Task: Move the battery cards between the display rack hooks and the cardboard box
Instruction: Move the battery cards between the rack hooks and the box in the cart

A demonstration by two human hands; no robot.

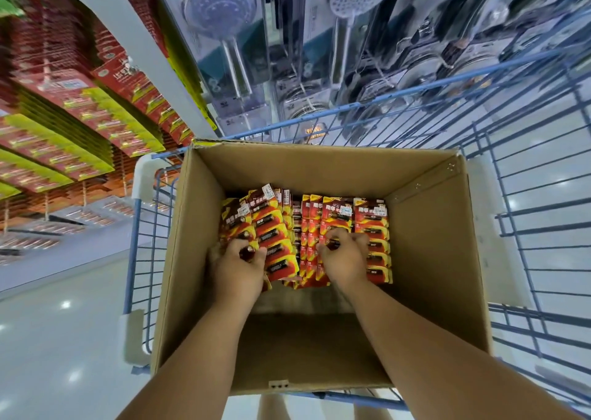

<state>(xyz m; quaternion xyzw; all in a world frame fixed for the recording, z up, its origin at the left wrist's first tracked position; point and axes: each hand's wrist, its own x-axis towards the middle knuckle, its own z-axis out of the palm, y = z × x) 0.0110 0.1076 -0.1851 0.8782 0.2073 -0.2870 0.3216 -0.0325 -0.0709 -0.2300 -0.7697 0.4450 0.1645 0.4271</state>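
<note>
Both hands inside open brown cardboard box [425,243] in blue wire cart [527,195]: left hand [235,267] and right hand [345,259], fingers curled, each gripping red-and-yellow battery cards [372,227] from stacked rows beneath.

Left hand [235,267]: forearm bare, reaching forward and down from the lower left, back of the hand up, fingers [256,255] curled and pinching the battery cards [271,237] under it. Right hand [345,256]: forearm bare, reaching forward and down from the lower right, back of the hand up, fingers curled and gripping cards in the neighbouring row. Hands side by side, apart, at like height.
</note>
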